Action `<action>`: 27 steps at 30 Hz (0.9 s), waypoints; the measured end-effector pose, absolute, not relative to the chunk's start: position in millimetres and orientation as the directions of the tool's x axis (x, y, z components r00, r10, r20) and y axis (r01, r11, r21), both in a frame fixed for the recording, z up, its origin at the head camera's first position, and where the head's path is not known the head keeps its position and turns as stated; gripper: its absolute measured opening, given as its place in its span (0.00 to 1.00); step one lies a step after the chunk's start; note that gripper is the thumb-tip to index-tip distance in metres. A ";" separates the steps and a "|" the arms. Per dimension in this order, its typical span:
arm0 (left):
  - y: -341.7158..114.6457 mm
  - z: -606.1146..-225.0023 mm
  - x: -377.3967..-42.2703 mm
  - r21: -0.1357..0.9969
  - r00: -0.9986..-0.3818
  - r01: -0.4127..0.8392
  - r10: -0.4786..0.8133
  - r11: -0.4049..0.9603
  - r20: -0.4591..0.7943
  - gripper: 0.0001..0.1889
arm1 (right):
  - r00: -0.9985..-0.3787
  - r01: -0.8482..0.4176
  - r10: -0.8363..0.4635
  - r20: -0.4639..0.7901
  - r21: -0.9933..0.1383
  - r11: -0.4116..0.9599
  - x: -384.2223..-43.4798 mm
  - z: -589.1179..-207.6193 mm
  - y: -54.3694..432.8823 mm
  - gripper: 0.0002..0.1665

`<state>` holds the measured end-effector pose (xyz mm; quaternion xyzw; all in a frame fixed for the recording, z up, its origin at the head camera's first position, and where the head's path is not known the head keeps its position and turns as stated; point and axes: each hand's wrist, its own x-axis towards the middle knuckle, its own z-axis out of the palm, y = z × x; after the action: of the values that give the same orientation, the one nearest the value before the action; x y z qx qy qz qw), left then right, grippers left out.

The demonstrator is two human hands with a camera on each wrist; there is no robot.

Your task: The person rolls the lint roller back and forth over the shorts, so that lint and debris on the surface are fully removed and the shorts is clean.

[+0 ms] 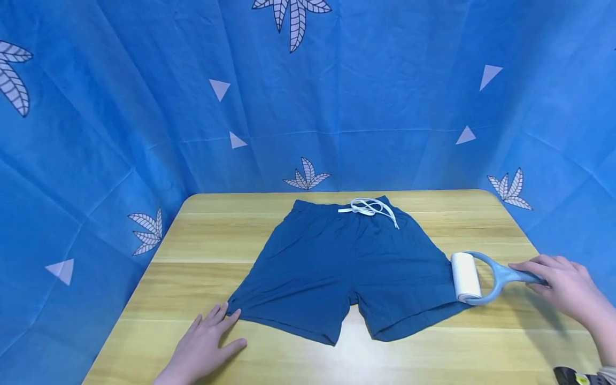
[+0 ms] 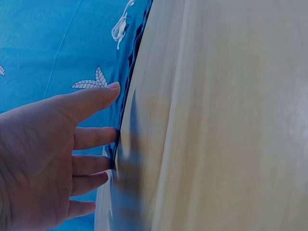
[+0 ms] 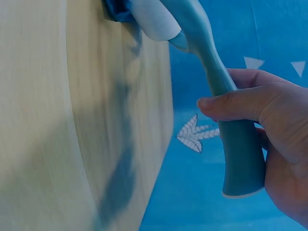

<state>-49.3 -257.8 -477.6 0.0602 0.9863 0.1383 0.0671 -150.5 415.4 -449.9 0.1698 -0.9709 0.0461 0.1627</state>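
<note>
A pair of dark blue shorts point(image 1: 337, 262) lies spread flat, with a white drawstring point(image 1: 368, 207) at its waistband. My right hand point(image 1: 560, 280) grips the blue-grey handle of a lint roller point(image 1: 500, 278). Its white cylinder point(image 1: 466, 275) sits at the right edge of the right leg, overlapping the hem corner. In the right wrist view, thumb and fingers wrap the handle point(image 3: 243, 154). At the lower left corner of the shorts, my left hand point(image 1: 207, 339) has its fingers spread and nearly straight, fingertips touching the cloth. The left wrist view has those fingertips point(image 2: 109, 163) along the hem.
The wooden table point(image 1: 202, 251) has rounded back corners. Behind it and along both sides hangs a blue cloth point(image 1: 337, 96) printed with leaves and triangles. A dark strap-like object point(image 1: 577, 376) is at the right wrist.
</note>
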 end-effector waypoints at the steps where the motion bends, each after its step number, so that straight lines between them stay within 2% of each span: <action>1: -257.9 -477.8 -49.3 0.281 -0.984 0.101 0.138 0.954 -0.114 0.37 | -0.894 -0.335 -0.305 0.329 -0.039 0.941 -149.6 -448.9 417.0 0.21; 4: -258.2 -478.4 -49.1 0.280 -0.984 0.102 0.137 0.954 -0.109 0.37 | -0.895 -0.322 -0.292 0.338 -0.033 0.946 -148.1 -444.8 420.6 0.22; 5: -258.4 -478.8 -49.0 0.280 -0.985 0.102 0.137 0.955 -0.108 0.37 | -0.896 -0.315 -0.286 0.339 -0.034 0.948 -148.0 -442.5 421.5 0.26; 8: -258.7 -480.0 -48.8 0.282 -0.984 0.098 0.136 0.954 -0.116 0.38 | -0.888 -0.303 -0.278 0.365 -0.011 0.953 -148.5 -436.2 422.3 0.29; 14: -258.8 -480.4 -48.5 0.293 -0.982 0.088 0.132 0.952 -0.134 0.38 | -0.851 -0.317 -0.299 0.432 0.030 0.948 -149.8 -421.1 417.2 0.29; 16: -258.8 -480.4 -48.5 0.294 -0.982 0.087 0.132 0.952 -0.136 0.38 | -0.837 -0.331 -0.308 0.452 0.029 0.943 -150.9 -416.8 413.7 0.13; 19: -259.0 -480.7 -48.6 0.296 -0.982 0.087 0.133 0.951 -0.137 0.38 | -0.816 -0.375 -0.337 0.470 0.015 0.927 -152.2 -411.2 404.2 0.16; 20: -259.1 -480.8 -48.6 0.296 -0.982 0.088 0.133 0.951 -0.137 0.38 | -0.808 -0.393 -0.352 0.472 0.012 0.919 -153.5 -410.4 399.8 0.19; 21: -259.2 -480.9 -48.6 0.295 -0.982 0.089 0.133 0.951 -0.136 0.38 | -0.794 -0.418 -0.371 0.482 0.012 0.908 -155.5 -410.7 395.1 0.27; 23: -259.4 -480.9 -48.7 0.293 -0.982 0.090 0.133 0.952 -0.132 0.38 | -0.764 -0.475 -0.413 0.496 -0.001 0.880 -159.8 -411.6 383.0 0.20; 27: -259.7 -480.5 -49.2 0.289 -0.983 0.092 0.133 0.953 -0.125 0.38 | -0.711 -0.575 -0.485 0.509 -0.024 0.818 -171.8 -417.9 353.4 0.17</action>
<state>-49.2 -259.7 -480.5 0.0568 0.9856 0.1423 0.0719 -171.8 353.4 -417.9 0.2878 -0.9205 0.0907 0.2482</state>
